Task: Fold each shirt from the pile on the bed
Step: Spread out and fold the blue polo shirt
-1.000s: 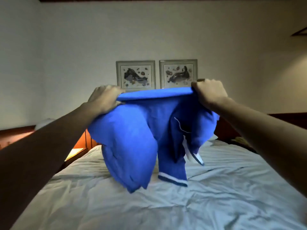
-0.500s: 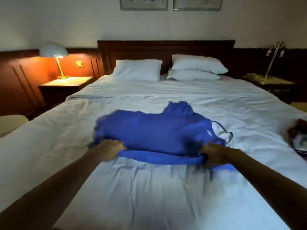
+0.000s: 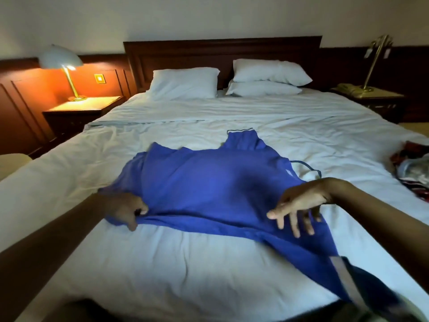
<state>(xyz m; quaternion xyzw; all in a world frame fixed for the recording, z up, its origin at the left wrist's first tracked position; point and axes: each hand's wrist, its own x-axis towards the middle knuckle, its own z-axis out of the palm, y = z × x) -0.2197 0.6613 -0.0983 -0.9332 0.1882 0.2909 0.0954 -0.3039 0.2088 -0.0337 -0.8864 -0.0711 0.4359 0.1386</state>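
A blue shirt [image 3: 209,184] lies spread across the middle of the white bed [image 3: 162,263], its collar end pointing toward the pillows. One sleeve with a pale stripe trails off the near right edge. My left hand [image 3: 125,209] pinches the shirt's near left edge with curled fingers. My right hand [image 3: 299,205] hovers over the near right part of the shirt with fingers spread and straight, holding nothing. A heap of other clothes [image 3: 411,169] sits at the bed's right edge.
Three white pillows [image 3: 183,82] lean against the dark headboard [image 3: 222,49]. A lit lamp [image 3: 62,63] stands on the left nightstand [image 3: 81,110]. A brass lamp [image 3: 376,59] and a telephone stand on the right nightstand.
The shirt went from held up in the air to lying on the bed. My right hand has let go of it and opened; my left hand still holds its edge.
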